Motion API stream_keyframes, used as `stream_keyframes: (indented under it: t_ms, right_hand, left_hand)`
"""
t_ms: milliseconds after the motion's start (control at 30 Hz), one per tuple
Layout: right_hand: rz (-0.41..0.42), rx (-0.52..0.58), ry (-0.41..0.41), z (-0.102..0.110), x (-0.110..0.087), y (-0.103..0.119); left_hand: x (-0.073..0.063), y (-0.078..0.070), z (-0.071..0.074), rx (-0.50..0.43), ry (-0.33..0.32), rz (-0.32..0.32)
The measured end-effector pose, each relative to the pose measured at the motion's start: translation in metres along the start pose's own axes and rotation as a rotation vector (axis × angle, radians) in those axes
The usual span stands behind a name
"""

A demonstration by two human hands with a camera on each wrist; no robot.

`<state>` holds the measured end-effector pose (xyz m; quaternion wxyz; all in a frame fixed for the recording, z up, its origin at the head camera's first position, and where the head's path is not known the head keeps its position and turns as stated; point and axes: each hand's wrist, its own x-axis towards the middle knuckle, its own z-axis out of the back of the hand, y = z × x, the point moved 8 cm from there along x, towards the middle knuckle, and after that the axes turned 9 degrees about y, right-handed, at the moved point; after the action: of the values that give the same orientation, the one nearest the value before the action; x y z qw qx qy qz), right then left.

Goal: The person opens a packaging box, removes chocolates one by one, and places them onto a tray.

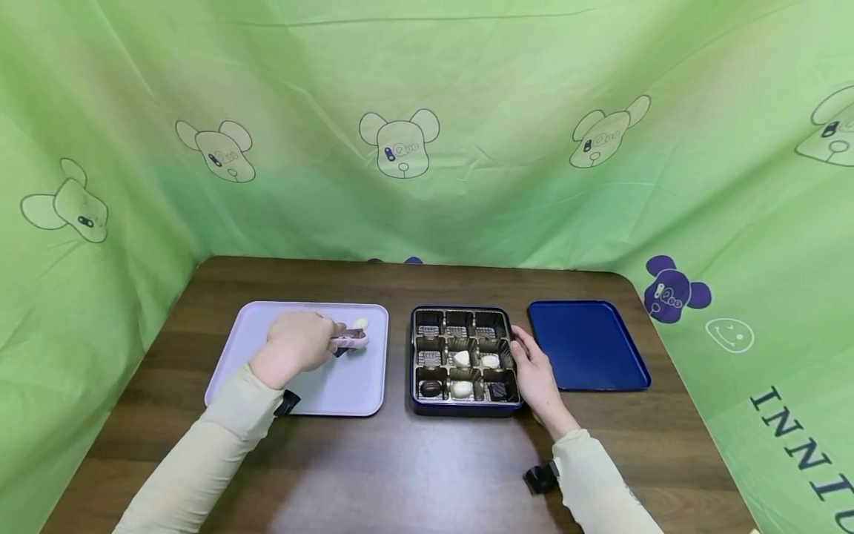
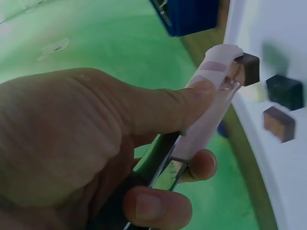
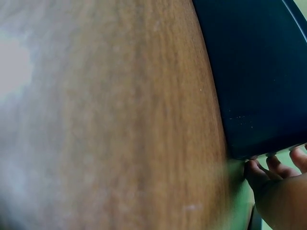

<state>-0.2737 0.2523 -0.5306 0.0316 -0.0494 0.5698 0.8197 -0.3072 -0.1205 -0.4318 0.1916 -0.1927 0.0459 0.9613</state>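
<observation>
My left hand [image 1: 300, 343] is over the lilac tray [image 1: 333, 389] and grips a pair of tongs [image 2: 211, 108] with pale pink tips and dark handles. Between the tips sits a brown chocolate [image 2: 250, 69]. A dark chocolate [image 2: 286, 92] and a brown one [image 2: 279, 124] lie on the tray; a white one [image 1: 361, 323] is beyond the tongs. My right hand [image 1: 537, 378] rests along the right side of a dark blue box [image 1: 467, 409], fingertips touching its wall. Inside, the divided insert holds white chocolates [image 1: 461, 389] and dark ones [image 1: 431, 388] in its middle and front rows.
A flat blue lid [image 1: 587, 345] lies at the right of the box. Everything stands on a brown wooden table [image 1: 427, 475]. Green printed cloth [image 1: 494, 215] hangs behind the table and at both sides.
</observation>
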Motion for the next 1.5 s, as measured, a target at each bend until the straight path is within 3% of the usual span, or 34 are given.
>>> stream_keyframes:
  t_ms: [267,500,1133,1333,1500]
  right_hand:
    - [0.008,0.001,-0.008,0.001,-0.001,0.003]
    - [0.008,0.023,0.0,0.0,-0.001,0.002]
    - [-0.013,0.032,0.006,0.0,-0.001,0.002]
    - [-0.013,0.042,0.016,0.0,-0.001,0.004]
    - [-0.001,0.017,0.005,0.001,0.0,0.002]
  left_hand:
    - [0.012,-0.009,-0.008,-0.005,-0.028,-0.015]
    - [0.019,-0.008,-0.016,0.022,0.012,0.013]
    - [0.015,-0.004,-0.021,-0.072,0.036,0.028]
    - [0.01,-0.002,-0.014,-0.078,0.026,0.017]
    - [0.004,-0.006,0.003,-0.09,-0.07,-0.007]
